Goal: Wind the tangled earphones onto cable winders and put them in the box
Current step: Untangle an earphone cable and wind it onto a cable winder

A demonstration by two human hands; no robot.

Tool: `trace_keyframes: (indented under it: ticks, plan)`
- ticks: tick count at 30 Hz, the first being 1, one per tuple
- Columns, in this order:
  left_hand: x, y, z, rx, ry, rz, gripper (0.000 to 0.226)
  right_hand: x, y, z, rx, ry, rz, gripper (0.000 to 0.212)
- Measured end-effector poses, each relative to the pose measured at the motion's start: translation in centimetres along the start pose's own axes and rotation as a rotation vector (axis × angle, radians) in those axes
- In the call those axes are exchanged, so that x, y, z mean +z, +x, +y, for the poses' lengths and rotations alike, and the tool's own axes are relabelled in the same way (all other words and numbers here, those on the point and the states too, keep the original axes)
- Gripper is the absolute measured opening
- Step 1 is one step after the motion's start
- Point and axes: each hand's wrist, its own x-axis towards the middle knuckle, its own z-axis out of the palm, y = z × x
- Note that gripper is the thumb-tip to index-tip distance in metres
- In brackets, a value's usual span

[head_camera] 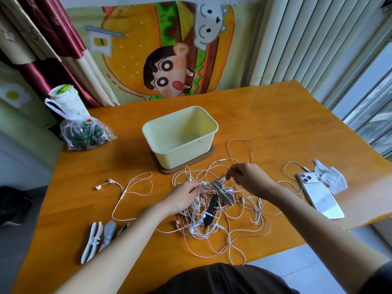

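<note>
Both hands are down in the earphone tangle on the bench.
Left hand: fingers curled, gripping white strands at the tangle's left edge.
Right hand: fingers pinched tight on a strand at the far side of the pile.
Grey winder lies between the two sets of fingers, its upper tip right at the right fingertips. Can't tell if they touch it.
Black winder is just on the near side of the left fingers, half buried in cable.
Box is beyond both sets of fingers, open-topped, sitting on a brown base.
One loose pink earphone lies left of the left fingers, apart from the pile.
Spare winders sit well left of the left fingers, nearer the person, beside the forearm.
Phone and crumpled tissue are off to the right of the right fingers.
</note>
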Motion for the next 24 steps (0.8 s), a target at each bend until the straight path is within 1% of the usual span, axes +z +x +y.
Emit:
trace_keyframes:
  ticks: [2, 6, 9, 12, 13, 15, 17, 20, 22, 23, 24]
  plan:
    - [0.3, 0.4, 0.1, -0.008, -0.012, 0.024, 0.028, -0.6, 0.4, -0.4, 0.008, 0.011, 0.093, 0.026]
    - [-0.1, 1.0, -1.1, -0.077, 0.02, 0.036, 0.03, -3.0, 1.1, -0.8, 0.011, 0.064, 0.359, 0.027]
    - [-0.8, 0.7, -1.3, -0.075, -0.018, 0.08, 0.031, -4.1, 1.5, 0.0, 0.073, 0.042, 0.426, 0.027]
    - [-2.1, 0.2, 0.7, 0.028, -0.1, 0.196, 0.029, -4.5, 2.0, 1.4, 0.16, 0.034, 0.465, 0.03]
    - [-2.7, 0.0, 1.8, 0.072, -0.145, 0.246, 0.028, -4.6, 2.0, 2.0, 0.19, 0.032, 0.467, 0.03]
    - [-3.7, -0.5, 4.6, 0.181, -0.199, 0.341, 0.027, -4.4, 2.2, 2.8, 0.241, -0.004, 0.416, 0.031]
    - [-4.3, -1.0, 7.3, 0.27, -0.188, 0.369, 0.026, -3.9, 2.3, 3.2, 0.276, -0.043, 0.341, 0.031]
    - [-4.5, -0.9, 8.2, 0.262, -0.121, 0.295, 0.026, -3.1, 2.1, 3.4, 0.349, -0.085, 0.291, 0.031]
    - [-4.1, -0.4, 7.0, 0.207, -0.051, 0.231, 0.027, -2.7, 1.6, 3.2, 0.354, -0.308, 0.258, 0.027]
    - [-3.8, -0.2, 6.2, 0.172, -0.014, 0.192, 0.027, -2.4, 1.2, 2.8, 0.31, -0.445, 0.225, 0.028]
    - [-3.3, 0.0, 5.3, 0.144, 0.024, 0.149, 0.027, -1.9, 0.9, 2.2, 0.237, -0.538, 0.179, 0.035]
